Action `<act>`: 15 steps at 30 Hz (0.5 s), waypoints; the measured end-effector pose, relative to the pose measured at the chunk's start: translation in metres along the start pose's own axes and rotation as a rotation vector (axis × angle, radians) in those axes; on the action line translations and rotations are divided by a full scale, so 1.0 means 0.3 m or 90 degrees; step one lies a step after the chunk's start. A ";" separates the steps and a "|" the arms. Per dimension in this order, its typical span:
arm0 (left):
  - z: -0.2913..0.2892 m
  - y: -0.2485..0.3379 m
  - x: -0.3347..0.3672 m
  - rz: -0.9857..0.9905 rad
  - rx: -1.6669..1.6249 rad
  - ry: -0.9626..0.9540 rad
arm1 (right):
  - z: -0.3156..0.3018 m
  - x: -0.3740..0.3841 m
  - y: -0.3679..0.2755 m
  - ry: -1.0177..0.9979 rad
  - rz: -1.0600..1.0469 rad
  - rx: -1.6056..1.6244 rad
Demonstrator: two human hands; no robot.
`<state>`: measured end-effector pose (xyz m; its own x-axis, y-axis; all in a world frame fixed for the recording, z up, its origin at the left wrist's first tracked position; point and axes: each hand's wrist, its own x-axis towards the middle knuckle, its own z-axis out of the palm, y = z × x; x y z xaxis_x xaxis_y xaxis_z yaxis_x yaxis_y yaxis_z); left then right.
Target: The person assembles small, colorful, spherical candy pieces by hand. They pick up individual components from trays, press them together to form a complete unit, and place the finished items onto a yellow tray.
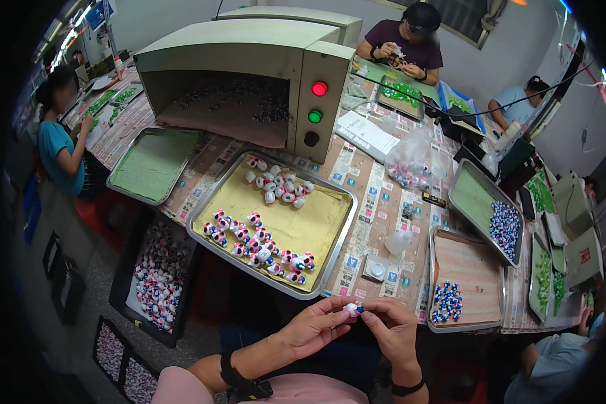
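Just beyond my lap, my left hand (316, 328) and my right hand (392, 331) meet with closed fingertips on a small toy figure (353, 310). Its white part shows on the left hand's side and its blue part on the right hand's side. Directly ahead lies a metal tray (349, 232) lined with yellow cloth. Several white heads (288, 187) with pink bits sit toward its far side. Nearer, figures with white heads and blue and pink parts (256, 246) form a loose cluster. A second tray (501, 296) to the right carries blue and white pieces (447, 301).
A box-shaped machine (239, 47) with a red light stands behind the tray. At right are a tilted green-lined tray (475, 185), a plastic bag of pieces (417, 161) and a small bottle (398, 242). Crates of pieces (158, 283) lie low at left. Other people work around the table.
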<state>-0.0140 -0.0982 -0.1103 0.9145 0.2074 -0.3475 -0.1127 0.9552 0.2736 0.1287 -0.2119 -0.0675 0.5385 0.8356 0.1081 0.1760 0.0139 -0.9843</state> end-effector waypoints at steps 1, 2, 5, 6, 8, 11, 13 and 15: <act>0.000 -0.001 -0.001 0.001 0.011 0.007 | -0.002 0.000 0.002 -0.002 -0.010 -0.019; 0.000 -0.001 -0.001 0.002 0.023 0.013 | -0.005 -0.001 0.004 -0.004 -0.020 -0.038; -0.003 -0.008 -0.001 0.012 0.052 0.033 | -0.007 0.000 -0.009 -0.014 -0.044 -0.082; -0.004 -0.011 -0.001 0.016 0.061 0.039 | -0.008 0.000 -0.014 -0.018 -0.051 -0.095; -0.003 -0.016 -0.003 0.037 0.088 0.037 | -0.011 -0.004 -0.014 -0.019 -0.062 -0.130; -0.002 -0.021 -0.005 0.064 0.100 0.028 | -0.008 -0.008 -0.017 -0.013 -0.068 -0.151; 0.000 -0.024 -0.006 0.078 0.103 0.023 | -0.006 -0.010 -0.020 -0.008 -0.072 -0.154; 0.008 -0.027 -0.008 0.090 0.108 0.022 | -0.004 -0.011 -0.022 -0.004 -0.078 -0.154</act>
<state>-0.0143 -0.1068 -0.1096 0.8801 0.3469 -0.3242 -0.1698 0.8676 0.4674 0.1267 -0.2155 -0.0612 0.4961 0.8393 0.2225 0.4320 -0.0162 -0.9018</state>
